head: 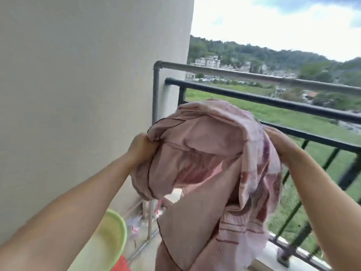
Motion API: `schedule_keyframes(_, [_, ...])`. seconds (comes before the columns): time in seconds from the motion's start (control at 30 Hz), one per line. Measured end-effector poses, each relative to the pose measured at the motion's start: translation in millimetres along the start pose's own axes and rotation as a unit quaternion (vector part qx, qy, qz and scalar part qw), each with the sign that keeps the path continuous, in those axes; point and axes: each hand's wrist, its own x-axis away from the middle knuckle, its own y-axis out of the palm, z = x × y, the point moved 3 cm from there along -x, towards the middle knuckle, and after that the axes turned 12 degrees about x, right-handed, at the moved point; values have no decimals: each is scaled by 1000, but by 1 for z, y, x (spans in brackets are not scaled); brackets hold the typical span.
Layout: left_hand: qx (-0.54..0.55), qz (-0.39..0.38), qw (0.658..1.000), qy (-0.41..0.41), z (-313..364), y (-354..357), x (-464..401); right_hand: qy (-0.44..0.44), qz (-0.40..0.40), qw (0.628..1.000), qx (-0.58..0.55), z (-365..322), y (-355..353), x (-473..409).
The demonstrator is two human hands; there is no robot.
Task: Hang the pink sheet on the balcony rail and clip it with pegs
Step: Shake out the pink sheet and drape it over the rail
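The pink sheet (205,157) is bunched and lifted in front of me, hanging down in folds with a dark-trimmed edge and striped, fringed ends. My left hand (141,148) grips its left edge. My right hand (281,141) grips its right side, partly tucked behind the cloth. Behind the sheet runs the black balcony rail (273,103), with a grey pipe rail (234,72) a little higher and farther out. The sheet is held below and in front of both rails, not touching them. No pegs are visible.
A beige wall (78,94) fills the left side. A light green basin (109,241) sits low at the left, next to something red (121,264). Clutter lies on the floor by the wall. Black vertical bars (328,163) close the balcony on the right.
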Motion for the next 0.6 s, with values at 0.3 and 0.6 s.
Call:
schedule_keyframes(0.3, [-46, 124, 944, 303, 194, 61, 55, 8, 234, 966, 113, 52, -131, 120])
schedule_keyframes(0.6, [34, 75, 904, 420, 255, 139, 93, 55, 165, 984, 44, 16, -213, 210])
